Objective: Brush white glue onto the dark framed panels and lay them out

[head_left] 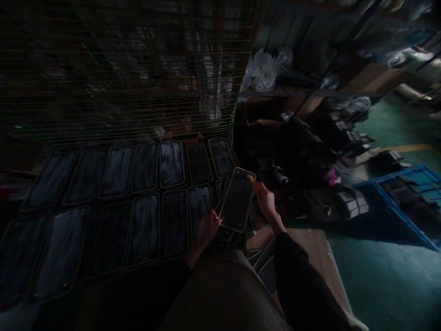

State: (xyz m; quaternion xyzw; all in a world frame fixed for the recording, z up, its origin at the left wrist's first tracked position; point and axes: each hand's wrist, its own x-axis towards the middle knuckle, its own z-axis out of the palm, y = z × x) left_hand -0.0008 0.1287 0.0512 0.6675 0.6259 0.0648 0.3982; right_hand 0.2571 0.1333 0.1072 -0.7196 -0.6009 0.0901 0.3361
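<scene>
My left hand (pixel 209 225) is closed on the lower left corner of a dark rectangular panel (pixel 237 200) with rounded corners and a pale rim. The panel is tilted in front of me, above a stack of similar panels (pixel 222 243). In my right hand (pixel 266 200) is a small brush (pixel 253 179) with an orange handle and a whitish tip, at the panel's upper right corner. To the left, panels lie in two rows, many with whitish streaks, such as one streaked panel (pixel 171 163). Dim light hides finer detail.
A wire mesh rack (pixel 138 92) rises behind the rows. More panels (pixel 268 271) lean on a wooden board (pixel 315 257) by my right arm. A blue crate (pixel 386 197) stands on the green floor at right, near shelves holding clear plastic bags (pixel 265 71).
</scene>
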